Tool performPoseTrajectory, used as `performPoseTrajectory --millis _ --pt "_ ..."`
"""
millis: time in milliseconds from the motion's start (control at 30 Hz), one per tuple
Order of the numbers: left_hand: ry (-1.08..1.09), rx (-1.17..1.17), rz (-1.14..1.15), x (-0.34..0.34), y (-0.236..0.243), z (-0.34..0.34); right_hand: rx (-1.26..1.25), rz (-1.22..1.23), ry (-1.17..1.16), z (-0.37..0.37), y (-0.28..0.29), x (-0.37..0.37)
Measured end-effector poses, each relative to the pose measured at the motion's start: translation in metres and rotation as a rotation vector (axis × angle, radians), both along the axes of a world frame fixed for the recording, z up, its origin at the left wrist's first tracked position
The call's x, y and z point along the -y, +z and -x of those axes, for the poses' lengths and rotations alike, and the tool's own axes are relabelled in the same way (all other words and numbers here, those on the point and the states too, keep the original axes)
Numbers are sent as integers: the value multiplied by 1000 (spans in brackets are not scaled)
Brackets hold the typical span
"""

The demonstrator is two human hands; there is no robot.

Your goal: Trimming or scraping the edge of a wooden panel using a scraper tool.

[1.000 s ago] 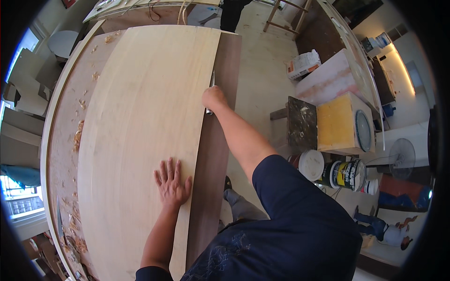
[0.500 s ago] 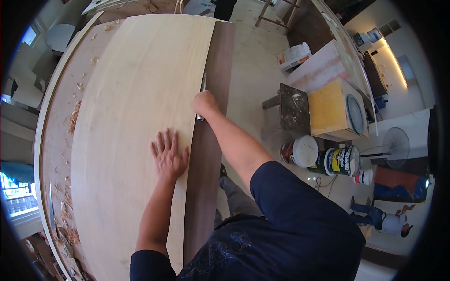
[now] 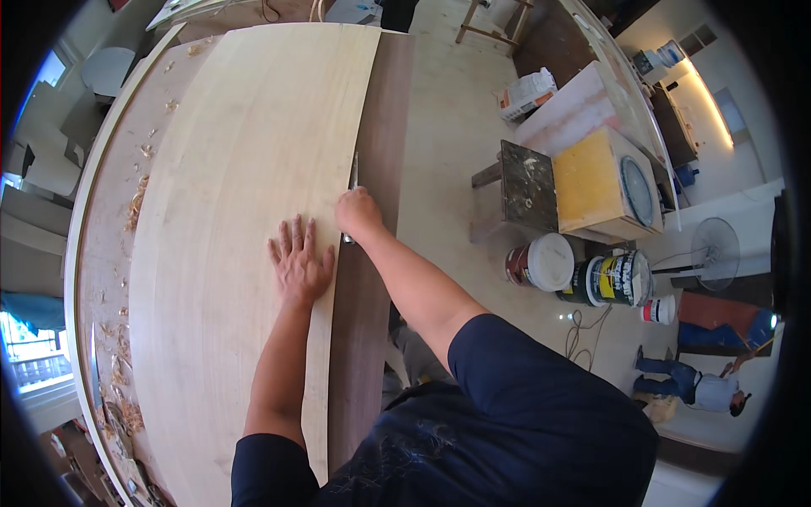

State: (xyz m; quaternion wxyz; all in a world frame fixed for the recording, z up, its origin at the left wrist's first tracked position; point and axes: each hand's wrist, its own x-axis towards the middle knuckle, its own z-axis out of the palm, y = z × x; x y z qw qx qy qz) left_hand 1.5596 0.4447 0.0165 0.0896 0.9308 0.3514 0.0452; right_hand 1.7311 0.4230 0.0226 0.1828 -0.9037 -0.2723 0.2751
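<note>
A large pale wooden panel (image 3: 241,169) lies flat in front of me. My left hand (image 3: 302,264) rests palm down on it, fingers spread, a little left of its right edge. At that edge my right hand (image 3: 358,215) is closed around a slim, knife-like metal tool (image 3: 354,173). Its thin end points away from me and its silver butt shows below my fist; most of the handle is hidden. Beneath the panel, a darker brown board (image 3: 372,279) sticks out along the right side.
Curled wood shavings (image 3: 138,203) lie on the bench top (image 3: 114,228) left of the panel. On the floor at right stand a dark stool (image 3: 528,190), a yellow-sided box (image 3: 591,182) and several paint buckets (image 3: 551,262). Another person (image 3: 697,389) is farther off at right.
My right hand has slid toward me along the panel's right edge with the tool in it. My left hand stays flat on the panel. The other person's arm has shifted.
</note>
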Motion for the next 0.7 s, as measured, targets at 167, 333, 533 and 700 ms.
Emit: performPoseTrajectory --millis 167,333,533,700 --pt "52 9 -15 1 -8 -1 -84 -105 -204 0 -10 -3" --pt "49 0 55 16 -15 39 11 -65 -28 0 -16 -3" --pt "-5 -216 125 90 5 187 -104 -120 -141 -3 -17 -3" --pt "-29 -188 45 100 -6 210 -21 -80 -86 -19 -26 -17"
